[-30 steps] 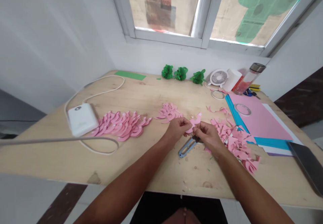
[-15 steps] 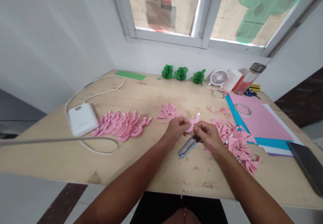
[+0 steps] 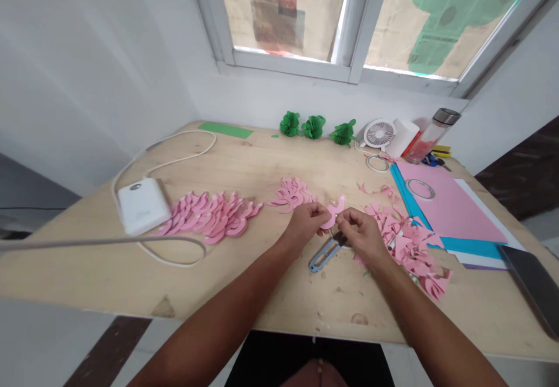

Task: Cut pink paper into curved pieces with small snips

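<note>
A curved pink paper cutout [image 3: 336, 208] is up between my two hands, over the middle of the table. My left hand [image 3: 309, 221] pinches its left edge between thumb and fingers. At the cutout's right edge, the fingertips of my right hand [image 3: 361, 231] are pinched together beside a small whitish spot. Blue-handled thread snips [image 3: 321, 259] lie below the hands, their dark end partly under my right fingers. A ring behind the snips is mostly hidden. Just left of the cutout is a small group of pink cutouts [image 3: 292, 194].
Pink paper scraps [image 3: 414, 247] lie right of my right hand. More pink cutouts [image 3: 213, 215] spread beside a white power bank [image 3: 144, 205] with a cable. Coloured sheets [image 3: 454, 201], a phone [image 3: 530, 288], a small fan [image 3: 379, 135], a bottle [image 3: 430, 137] and green paper ornaments [image 3: 313, 127] surround.
The pink cutout has tipped slightly and its upper tip sits a little lower and further left. My right fingertips have shifted very slightly right. Everything else is unchanged.
</note>
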Available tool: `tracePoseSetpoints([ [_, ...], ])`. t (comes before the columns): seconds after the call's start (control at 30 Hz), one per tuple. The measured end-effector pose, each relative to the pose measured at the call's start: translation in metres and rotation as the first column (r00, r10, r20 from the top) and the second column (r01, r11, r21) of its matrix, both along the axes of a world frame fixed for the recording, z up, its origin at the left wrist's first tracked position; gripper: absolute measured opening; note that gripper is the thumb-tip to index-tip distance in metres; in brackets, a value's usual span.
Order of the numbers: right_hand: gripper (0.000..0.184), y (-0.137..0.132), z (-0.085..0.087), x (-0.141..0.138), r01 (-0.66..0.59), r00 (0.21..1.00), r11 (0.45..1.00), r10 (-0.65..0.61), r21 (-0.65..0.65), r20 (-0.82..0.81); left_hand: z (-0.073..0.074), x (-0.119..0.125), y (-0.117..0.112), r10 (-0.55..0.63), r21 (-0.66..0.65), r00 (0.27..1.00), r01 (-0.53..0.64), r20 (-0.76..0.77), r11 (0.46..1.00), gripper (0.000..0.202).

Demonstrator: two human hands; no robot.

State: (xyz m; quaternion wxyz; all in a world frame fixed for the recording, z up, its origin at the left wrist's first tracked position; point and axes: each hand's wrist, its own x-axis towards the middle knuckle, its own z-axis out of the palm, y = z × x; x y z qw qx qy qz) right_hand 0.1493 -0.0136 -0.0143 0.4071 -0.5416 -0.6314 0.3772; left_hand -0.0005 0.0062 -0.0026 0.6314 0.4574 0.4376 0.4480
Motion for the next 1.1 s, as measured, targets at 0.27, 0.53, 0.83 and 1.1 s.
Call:
tracePoseSetpoints([
  [0.27, 0.021, -0.0019, 0.0058, -0.003, -0.024, 0.993, 0.996, 0.014, 0.085, 0.117, 0.0005, -0.0002, -0.0011, -0.004, 0.007, 1.0, 0.004, -0.003, 1.0, 0.016],
  [0.53, 0.021, -0.0011, 0.0078, -0.0032, -0.027, 0.987, 0.993, 0.009, 0.112, 0.159, 0.001, -0.0003, -0.0013, -0.009, 0.008, 1.0, 0.009, 0.005, 1.0, 0.016],
  [0.83, 0.021, -0.0009, 0.0067, -0.003, -0.02, 0.984, 0.994, -0.001, 0.112, 0.179, 0.0001, -0.0006, -0.0017, -0.017, 0.023, 1.0, 0.018, -0.012, 1.0, 0.015],
  [1.1, 0.02, -0.0005, 0.0054, -0.0025, -0.021, 0.974, 0.988, -0.015, 0.154, 0.224, -0.0014, -0.0003, -0.001, -0.016, 0.017, 1.0, 0.016, -0.01, 1.0, 0.015],
])
